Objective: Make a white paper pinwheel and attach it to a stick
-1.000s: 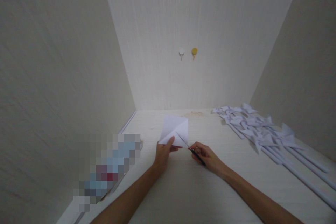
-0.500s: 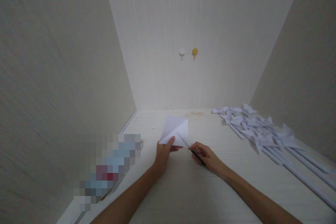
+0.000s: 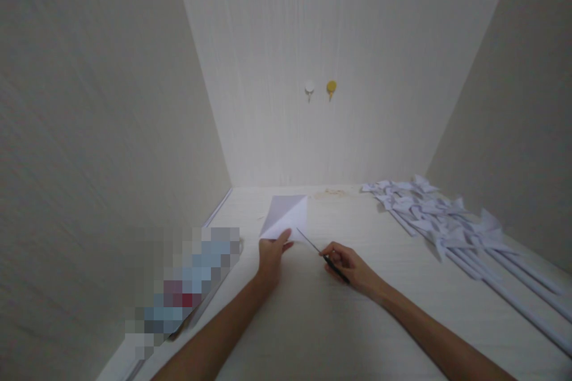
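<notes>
My left hand (image 3: 272, 256) pinches the near edge of a white sheet of paper (image 3: 288, 214), thumb on top and fingers underneath. A diagonal crease runs across the sheet, splitting it into a lighter and a darker half. In my right hand (image 3: 346, 263) is a black-handled cutting tool (image 3: 333, 265) with a thin, pointed blade. I cannot tell whether it is a knife or closed scissors. Its tip points up and left, close to the paper's lower right part; whether it touches is unclear.
Several white paper pinwheels (image 3: 420, 208) on white sticks (image 3: 513, 294) lie along the right side of the table (image 3: 313, 321). At the left, a blurred-out object (image 3: 192, 286) lies by the wall. A white hook (image 3: 309, 88) and a yellow hook (image 3: 331, 87) are on the back wall.
My left hand and the paper have moved left, away from my right hand. The blade now overlaps the sheet less. My right hand has hardly moved.
</notes>
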Action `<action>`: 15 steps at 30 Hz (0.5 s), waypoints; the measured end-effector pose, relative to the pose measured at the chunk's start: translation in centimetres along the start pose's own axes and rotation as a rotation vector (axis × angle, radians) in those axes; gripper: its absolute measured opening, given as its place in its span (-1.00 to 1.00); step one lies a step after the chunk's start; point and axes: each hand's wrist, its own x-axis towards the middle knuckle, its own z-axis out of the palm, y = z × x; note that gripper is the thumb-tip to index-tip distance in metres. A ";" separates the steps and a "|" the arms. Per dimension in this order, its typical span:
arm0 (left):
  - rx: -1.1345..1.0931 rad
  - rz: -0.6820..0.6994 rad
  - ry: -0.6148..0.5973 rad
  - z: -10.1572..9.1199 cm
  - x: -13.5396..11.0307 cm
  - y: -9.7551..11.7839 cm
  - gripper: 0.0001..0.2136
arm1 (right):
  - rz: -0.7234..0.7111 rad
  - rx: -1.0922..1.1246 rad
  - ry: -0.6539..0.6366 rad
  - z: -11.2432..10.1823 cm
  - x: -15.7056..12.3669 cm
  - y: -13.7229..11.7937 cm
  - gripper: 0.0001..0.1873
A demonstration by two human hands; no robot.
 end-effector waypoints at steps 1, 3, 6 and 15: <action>-0.017 0.000 0.014 -0.1 0.2 0.1 -0.86 | 0.009 -0.001 -0.007 0.0 0.0 0.0 -0.71; -0.048 0.001 0.042 -0.3 0.6 0.3 -0.88 | 0.015 0.003 -0.007 0.0 0.0 -0.1 -0.70; -0.083 0.012 0.082 -0.4 0.9 0.5 -0.85 | -0.016 0.002 0.028 -0.1 0.0 -0.2 -0.71; -0.054 0.063 -0.138 -0.4 0.7 0.8 -0.77 | -0.118 -0.018 0.270 -0.6 0.3 -0.1 -0.70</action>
